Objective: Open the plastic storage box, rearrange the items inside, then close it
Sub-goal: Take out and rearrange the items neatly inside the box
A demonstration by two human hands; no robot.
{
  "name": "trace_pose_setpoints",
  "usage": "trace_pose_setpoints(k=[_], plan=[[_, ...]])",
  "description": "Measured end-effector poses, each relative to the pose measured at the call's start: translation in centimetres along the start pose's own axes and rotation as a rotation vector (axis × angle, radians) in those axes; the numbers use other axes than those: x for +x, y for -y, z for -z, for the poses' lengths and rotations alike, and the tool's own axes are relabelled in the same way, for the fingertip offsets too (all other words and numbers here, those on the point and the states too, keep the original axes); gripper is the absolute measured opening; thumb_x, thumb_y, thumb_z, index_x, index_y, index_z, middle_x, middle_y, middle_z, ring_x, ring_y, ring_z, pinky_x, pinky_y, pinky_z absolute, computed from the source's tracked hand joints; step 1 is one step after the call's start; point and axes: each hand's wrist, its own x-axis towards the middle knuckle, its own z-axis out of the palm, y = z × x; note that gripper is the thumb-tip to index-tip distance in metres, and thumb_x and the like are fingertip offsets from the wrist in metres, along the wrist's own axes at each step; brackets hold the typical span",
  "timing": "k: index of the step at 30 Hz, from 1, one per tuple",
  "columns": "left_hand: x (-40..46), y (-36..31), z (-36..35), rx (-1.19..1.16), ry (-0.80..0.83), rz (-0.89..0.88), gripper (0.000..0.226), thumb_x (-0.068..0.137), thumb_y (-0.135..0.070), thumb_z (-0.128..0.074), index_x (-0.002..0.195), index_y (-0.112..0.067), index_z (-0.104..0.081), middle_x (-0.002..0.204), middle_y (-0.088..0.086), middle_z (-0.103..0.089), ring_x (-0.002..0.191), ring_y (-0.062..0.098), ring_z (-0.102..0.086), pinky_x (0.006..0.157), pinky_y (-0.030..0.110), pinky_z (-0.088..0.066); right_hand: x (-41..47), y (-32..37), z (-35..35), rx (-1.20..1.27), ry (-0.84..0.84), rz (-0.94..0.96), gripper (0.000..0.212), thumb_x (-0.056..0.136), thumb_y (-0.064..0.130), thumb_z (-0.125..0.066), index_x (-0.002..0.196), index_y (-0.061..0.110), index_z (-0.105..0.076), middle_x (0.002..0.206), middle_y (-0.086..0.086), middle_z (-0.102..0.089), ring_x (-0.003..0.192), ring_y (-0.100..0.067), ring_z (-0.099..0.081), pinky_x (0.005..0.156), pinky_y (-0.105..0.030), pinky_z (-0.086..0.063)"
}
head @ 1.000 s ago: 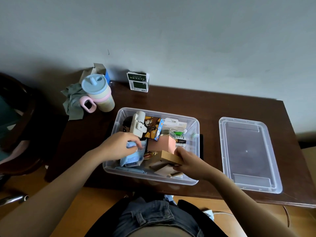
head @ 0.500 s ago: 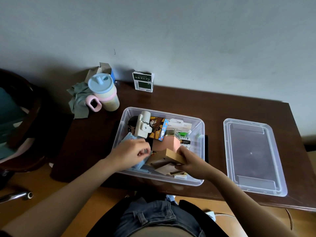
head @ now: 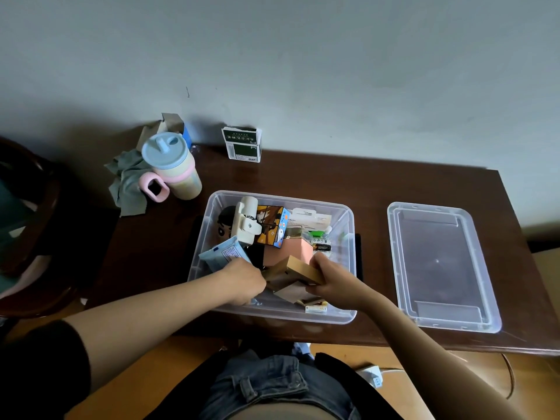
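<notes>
Both our hands are down in the open storage box [head: 212,234] mid-table: our right hand [head: 331,281] grips a tan cardboard box [head: 303,269], our left hand [head: 245,281] hides its fingers, grip unreadable, beside a blue packet [head: 224,254]. Its lid [head: 439,265] lies just right.

The clear plastic storage box [head: 348,225] sits on a dark brown wooden table [head: 333,180]. At 10 o'clock stands a cream cup with pale blue lid and pink handle [head: 172,166]; at 12 o'clock, a green-and-white carton [head: 242,145].

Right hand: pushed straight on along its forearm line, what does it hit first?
Probably the tan cardboard box the right hand already grips; beyond it, the pink box. Depth is unclear.
</notes>
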Motion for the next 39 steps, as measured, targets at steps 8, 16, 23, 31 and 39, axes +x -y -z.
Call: trace_pose_setpoints(k=[8, 16, 23, 31, 39], plan=[[-2.0, 3.7, -2.1, -0.211, -0.155, 0.045, 0.03, 0.076, -0.024, -0.052, 0.051, -0.017, -0.037, 0.048, -0.003, -0.03, 0.05, 0.016, -0.033, 0.05, 0.028, -0.03, 0.3, 0.1, 0.1, -0.018, 0.054, 0.022, 0.034, 0.087, 0.016, -0.061, 0.11, 0.009, -0.037, 0.102, -0.009, -0.055, 0.084, -0.021, -0.05, 0.078, -0.04, -0.046], [-3.3, 6.0, -2.5, -0.341, -0.199, 0.186, 0.035, 0.073, -0.027, -0.054, 0.048, -0.018, -0.03, 0.045, -0.002, -0.026, 0.045, 0.014, -0.024, 0.043, 0.026, -0.019, 0.3, -0.1, -0.5, -0.198, 0.111, 0.075, 0.048, 0.091, 0.018, -0.056, 0.133, 0.023, -0.032, 0.118, -0.01, -0.06, 0.098, -0.028, -0.056, 0.085, -0.039, -0.045], [-3.6, 6.3, -2.5, -0.437, -0.151, 0.21, 0.033, 0.071, -0.024, -0.056, 0.046, -0.019, -0.035, 0.043, -0.005, -0.031, 0.043, 0.013, -0.028, 0.042, 0.024, -0.022, 0.1, 1.1, -1.3, -0.33, 0.184, 0.165, 0.055, 0.092, 0.029, -0.056, 0.142, 0.033, -0.034, 0.138, -0.002, -0.052, 0.12, -0.026, -0.05, 0.096, -0.037, -0.042], [-4.1, 5.7, -2.2, -0.643, -0.034, 0.2, 0.026, 0.074, -0.017, -0.048, 0.048, -0.019, -0.054, 0.045, -0.01, -0.062, 0.041, 0.002, -0.057, 0.049, 0.018, -0.045, 2.1, 3.2, -2.3, -0.231, 0.326, 0.137, 0.036, 0.099, 0.029, -0.045, 0.133, 0.019, -0.053, 0.131, -0.004, -0.057, 0.114, -0.024, -0.053, 0.087, -0.028, -0.039], [-5.0, 6.3, -2.0, -0.862, -0.1, 0.12, 0.019, 0.08, -0.02, -0.061, 0.063, -0.026, -0.067, 0.064, -0.012, -0.07, 0.059, -0.001, -0.064, 0.056, 0.014, -0.045, 2.2, 2.7, -1.7, -0.282, 0.437, 0.063, 0.041, 0.1, 0.039, -0.04, 0.132, 0.017, -0.051, 0.129, -0.007, -0.057, 0.11, -0.023, -0.053, 0.082, -0.026, -0.036]])
